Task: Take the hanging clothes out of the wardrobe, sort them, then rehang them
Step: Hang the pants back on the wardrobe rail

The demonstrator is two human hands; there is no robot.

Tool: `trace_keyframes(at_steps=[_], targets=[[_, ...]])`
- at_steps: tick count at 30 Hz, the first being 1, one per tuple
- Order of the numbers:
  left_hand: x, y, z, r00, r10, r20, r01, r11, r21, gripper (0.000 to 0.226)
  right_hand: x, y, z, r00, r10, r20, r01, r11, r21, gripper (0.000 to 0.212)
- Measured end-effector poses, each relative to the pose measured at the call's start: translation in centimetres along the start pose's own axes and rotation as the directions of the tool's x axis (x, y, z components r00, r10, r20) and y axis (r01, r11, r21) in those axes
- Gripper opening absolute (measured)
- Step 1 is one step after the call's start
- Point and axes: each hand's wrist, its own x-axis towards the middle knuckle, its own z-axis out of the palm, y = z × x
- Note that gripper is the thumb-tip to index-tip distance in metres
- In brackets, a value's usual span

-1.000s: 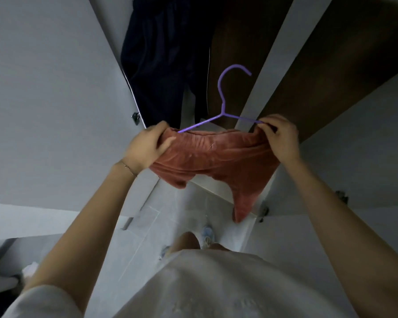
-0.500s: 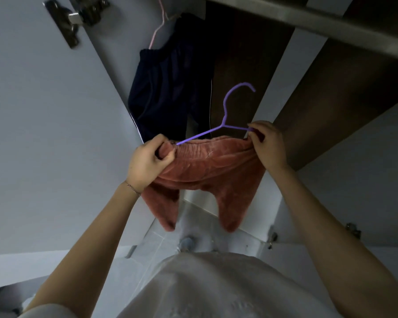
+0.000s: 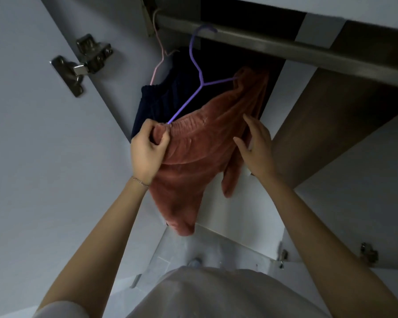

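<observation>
- While I look up into the wardrobe (image 3: 331,115), its open door (image 3: 32,145) fills the view from seven to ten o'clock, with a metal hinge (image 3: 83,63) at ten.
- At eleven o'clock a pink hanger (image 3: 157,63) carries a navy garment (image 3: 156,104), hanging just behind my left hand.
- My left hand (image 3: 147,152), near centre at about nine o'clock, has fingers and thumb curled tight round the waistband of the rust pants (image 3: 198,157), where the left arm of the purple hanger (image 3: 199,72) goes into the cloth. A thin bracelet (image 3: 139,181) sits on that wrist.
- The purple hanger runs up to twelve o'clock, its hook over the rail (image 3: 285,45).
- The rust pants are draped on that hanger at centre, tilted, the right end higher at one o'clock and the legs dangling toward six.
- My right hand (image 3: 257,148), at about three o'clock of centre, grips nothing: fingers straight and spread, lying against the right side of the pants.
- At four o'clock, low on the right door (image 3: 354,191), two small hinges (image 3: 369,252) show.
</observation>
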Motion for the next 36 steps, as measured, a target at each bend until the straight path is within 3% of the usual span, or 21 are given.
trace_keyframes(at_steps=[12,27,32,36], targets=[[5.0,0.4,4.4,0.996,-0.075,-0.052,0.071,0.995,-0.073,0.012,-0.2,1.6,0.9,0.984,0.008,0.18,0.016,0.991,-0.13,0.067],[6.3,-1.5,3.6,0.975,-0.145,-0.171,0.173,0.971,0.165,0.005,0.2,0.2,1.4,0.973,-0.003,0.232,0.027,0.995,-0.098,0.064],[6.5,-1.5,3.1,0.974,-0.159,-0.162,0.189,0.964,0.187,0.003,-0.4,-0.4,1.2,0.967,-0.015,0.255,0.033,0.997,-0.064,0.064],[5.8,-1.1,2.8,0.976,-0.182,-0.12,0.203,0.961,0.188,0.015,-1.3,-0.7,1.4,0.968,-0.032,0.25,0.047,0.997,-0.055,0.065]])
